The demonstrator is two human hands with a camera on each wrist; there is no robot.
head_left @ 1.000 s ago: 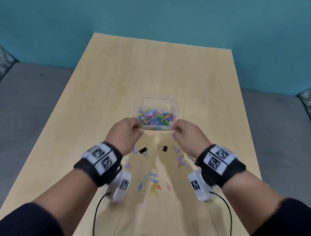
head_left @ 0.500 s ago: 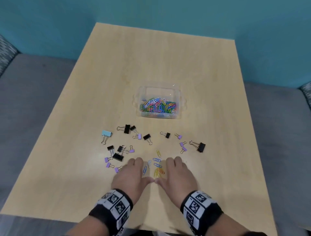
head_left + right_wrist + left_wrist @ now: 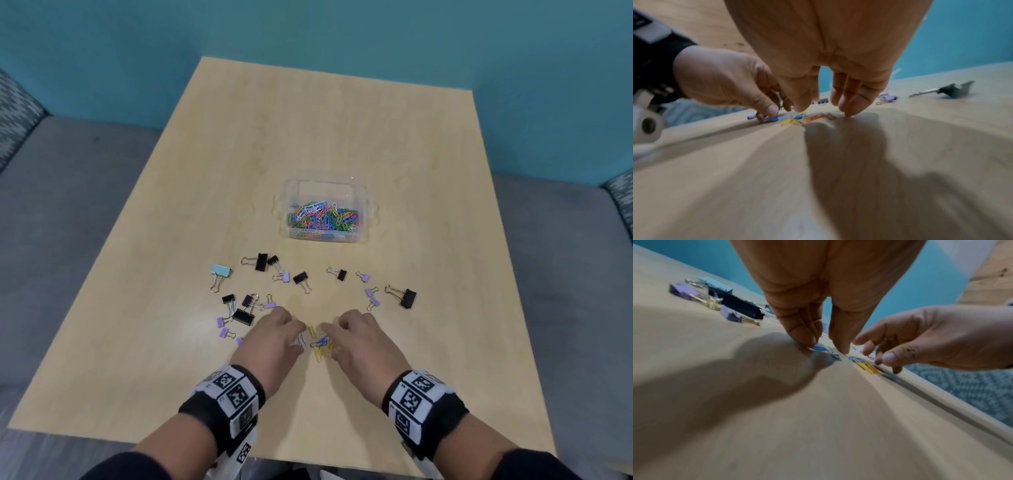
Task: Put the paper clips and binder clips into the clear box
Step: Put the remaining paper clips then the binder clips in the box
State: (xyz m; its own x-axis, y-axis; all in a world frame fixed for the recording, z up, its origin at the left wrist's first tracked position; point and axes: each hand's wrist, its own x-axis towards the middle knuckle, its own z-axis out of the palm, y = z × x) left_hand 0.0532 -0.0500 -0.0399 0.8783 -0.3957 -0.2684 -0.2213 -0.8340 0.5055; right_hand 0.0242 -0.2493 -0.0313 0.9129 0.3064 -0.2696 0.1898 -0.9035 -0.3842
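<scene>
The clear box (image 3: pixel 363 236) stands mid-table and holds several coloured paper clips. Near the front edge a small pile of loose paper clips (image 3: pixel 321 343) lies between my hands. My left hand (image 3: pixel 299 337) has its fingers bent down and pinches the blue and white paper clips (image 3: pixel 821 348) against the table. My right hand (image 3: pixel 337 339) hovers with bent fingers; its fingertips (image 3: pixel 849 112) touch the table beside the yellow and orange clips (image 3: pixel 797 121) and grip nothing. Several black, purple and light blue binder clips (image 3: pixel 244 317) lie scattered between the hands and the box.
The wooden table (image 3: pixel 308 137) is bare beyond the box. One large black binder clip (image 3: pixel 406 297) lies to the right and a light blue binder clip (image 3: pixel 221 271) to the left. Grey seating surrounds the table, with a teal wall behind.
My hands came back from the box to the near table. Since half a second ago their flat fingers have curled, drawing the loose paper clips into a tighter pile.
</scene>
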